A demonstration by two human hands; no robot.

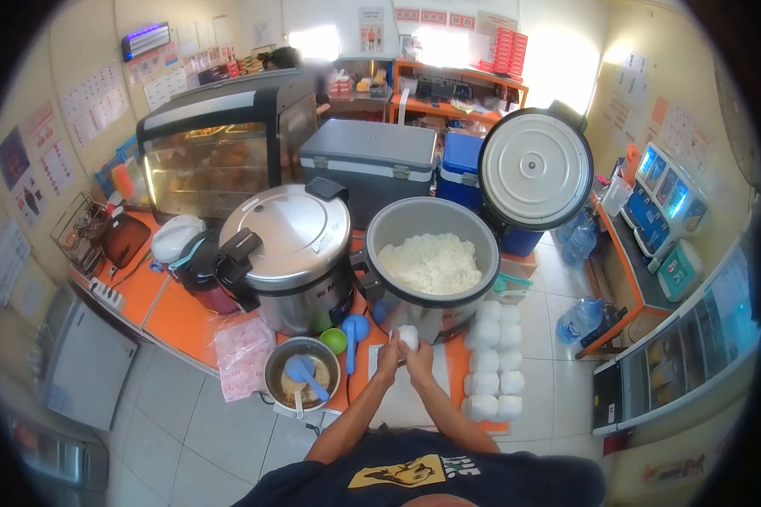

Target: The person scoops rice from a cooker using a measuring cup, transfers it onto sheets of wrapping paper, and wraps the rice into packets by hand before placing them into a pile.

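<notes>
My left hand (388, 358) and my right hand (418, 361) are together in front of the open rice cooker (370, 245), closed around a small white rice portion (408, 335). Whether it has a wrapper is too small to tell. Cooked rice (431, 264) is heaped inside the cooker, whose round lid (533, 165) stands raised. Below my hands lies a pale sheet (406, 401). To the right, several white rounded portions (484, 384) stand in two columns along the table edge.
Left of my hands are a blue rice scoop (352, 342), a green cup (334, 340), a metal pot (272, 372) with another blue scoop, and pink-printed packaging (243, 355). A closed cooker (292, 232), food display case (207, 160) and grey cooler (368, 152) stand behind. Water bottles (580, 319) are at right.
</notes>
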